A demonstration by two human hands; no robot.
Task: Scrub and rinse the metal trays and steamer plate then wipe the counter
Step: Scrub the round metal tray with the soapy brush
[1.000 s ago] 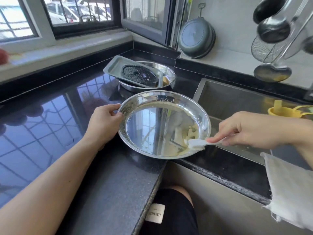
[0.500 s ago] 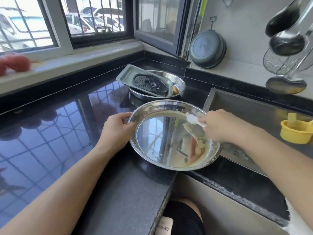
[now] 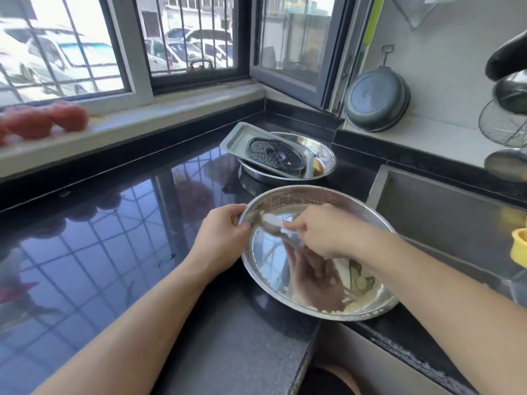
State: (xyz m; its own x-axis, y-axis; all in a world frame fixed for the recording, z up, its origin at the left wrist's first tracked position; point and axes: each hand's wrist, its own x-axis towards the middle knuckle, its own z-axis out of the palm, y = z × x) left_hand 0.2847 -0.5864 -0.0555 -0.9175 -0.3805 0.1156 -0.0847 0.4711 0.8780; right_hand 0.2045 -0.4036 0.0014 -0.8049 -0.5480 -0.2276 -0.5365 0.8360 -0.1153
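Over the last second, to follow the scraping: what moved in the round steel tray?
The right hand carried the white scraper from the tray's near right edge across to its far left rim, beside the left hand. The left hand kept gripping the round steel tray; the tray stack behind stayed put.

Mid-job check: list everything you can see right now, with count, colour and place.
round tray: 1, silver with pale residue, counter edge by sink
white scraper: 1, in tray near the left rim
rectangular tray: 1, silver, tilted on rear round pan
steamer plate: 1, dark perforated, on rectangular tray
rear round pan: 1, silver, counter corner
counter: 1, glossy black
sink: 1, steel, right
yellow container: 1, right edge
dark pan: 1, hanging on wall
red items: several, windowsill
left hand: grips tray rim
right hand: holds scraper
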